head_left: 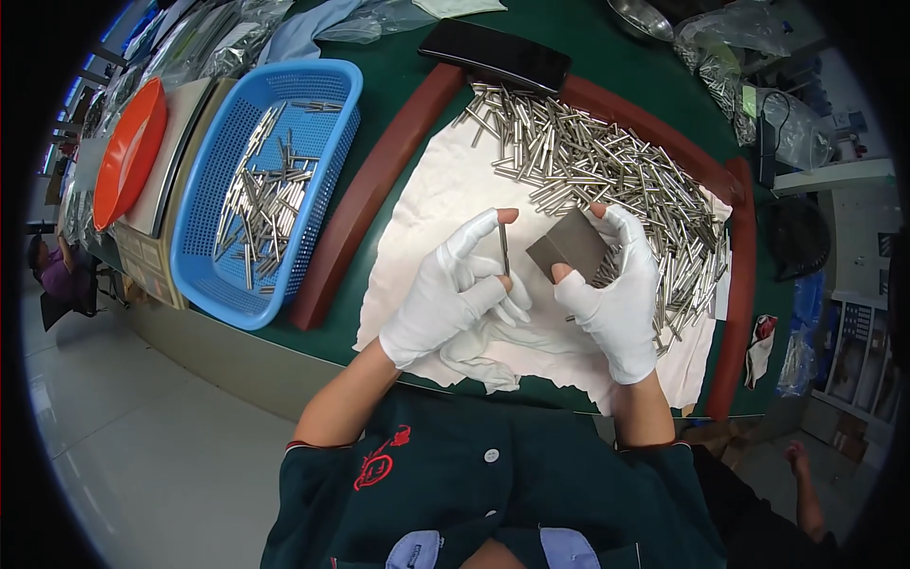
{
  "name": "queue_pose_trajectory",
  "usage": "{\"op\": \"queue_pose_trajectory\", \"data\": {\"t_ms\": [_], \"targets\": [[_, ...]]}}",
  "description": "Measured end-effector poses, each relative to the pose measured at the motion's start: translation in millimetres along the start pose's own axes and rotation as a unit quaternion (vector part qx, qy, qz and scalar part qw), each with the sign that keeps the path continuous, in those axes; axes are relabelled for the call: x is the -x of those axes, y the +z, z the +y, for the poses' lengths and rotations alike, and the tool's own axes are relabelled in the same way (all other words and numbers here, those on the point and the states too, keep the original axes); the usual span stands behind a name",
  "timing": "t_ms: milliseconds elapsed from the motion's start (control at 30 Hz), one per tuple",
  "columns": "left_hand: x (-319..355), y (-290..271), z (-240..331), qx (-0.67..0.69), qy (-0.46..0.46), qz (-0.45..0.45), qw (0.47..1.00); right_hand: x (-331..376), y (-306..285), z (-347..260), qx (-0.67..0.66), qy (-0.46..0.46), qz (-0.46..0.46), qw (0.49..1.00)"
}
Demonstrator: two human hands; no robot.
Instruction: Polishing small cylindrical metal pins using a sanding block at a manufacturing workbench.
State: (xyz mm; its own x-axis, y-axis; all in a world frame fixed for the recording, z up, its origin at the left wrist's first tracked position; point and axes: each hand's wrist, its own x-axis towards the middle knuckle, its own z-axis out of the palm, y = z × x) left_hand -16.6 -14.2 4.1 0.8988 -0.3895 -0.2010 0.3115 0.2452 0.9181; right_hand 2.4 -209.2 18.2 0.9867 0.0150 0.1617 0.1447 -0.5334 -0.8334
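Note:
Both hands wear white gloves that leave the thumb and index fingertips bare. My left hand [464, 284] pinches a slim metal rod [504, 248] upright between thumb and index finger. My right hand [618, 302] grips a flat, dark grey square block [571, 245] by its edges, tilted, a short way right of the rod and apart from it. Beyond and to the right of my right hand lies a heap of loose metal rods [616, 156] on a pale cloth [417, 228]. A crumpled white cloth [479, 360] lies below my left hand.
Dark red bars [379, 194] frame the cloth on the green table. A black phone [495, 55] rests on the far bar. Left stands a blue basket [327, 180] with rods inside, beside an orange tray [131, 156]. Plastic bags [730, 38] lie far right. Another person's arm [806, 493] shows lower right.

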Motion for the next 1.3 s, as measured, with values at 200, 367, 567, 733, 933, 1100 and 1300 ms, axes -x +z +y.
{"op": "queue_pose_trajectory", "data": {"t_ms": [200, 367, 567, 733, 933, 1100, 1300], "targets": [[-1.7, -1.7, 0.8, 0.022, -0.018, 0.009, 1.000, 0.8, 4.4, 2.6, -0.024, 0.022, -0.022, 0.999], [-1.0, -0.8, -1.5, 0.012, -0.020, 0.017, 1.000, 2.3, 4.4, -4.4, -0.031, 0.025, -0.058, 0.998], [0.0, 6.0, -2.4, -0.098, -0.009, 0.057, 0.993, 2.5, 11.8, -2.2, -0.050, 0.012, -0.056, 0.997], [-0.3, 11.1, -1.4, -0.058, 0.026, 0.072, 0.995, 6.4, 11.5, 1.0, -0.033, -0.049, -0.066, 0.996], [-2.0, 11.9, -10.8, -0.054, 0.096, 0.077, 0.991, 7.7, 12.4, 1.2, -0.071, -0.060, -0.072, 0.993], [2.7, 3.9, -3.9, -0.038, 0.010, 0.024, 0.999, 0.4, 5.5, -0.6, 0.028, -0.021, -0.029, 0.999], [-1.1, 1.4, -2.1, -0.037, -0.008, 0.029, 0.999, 3.0, 3.8, -5.9, -0.052, 0.038, -0.073, 0.995]]}}
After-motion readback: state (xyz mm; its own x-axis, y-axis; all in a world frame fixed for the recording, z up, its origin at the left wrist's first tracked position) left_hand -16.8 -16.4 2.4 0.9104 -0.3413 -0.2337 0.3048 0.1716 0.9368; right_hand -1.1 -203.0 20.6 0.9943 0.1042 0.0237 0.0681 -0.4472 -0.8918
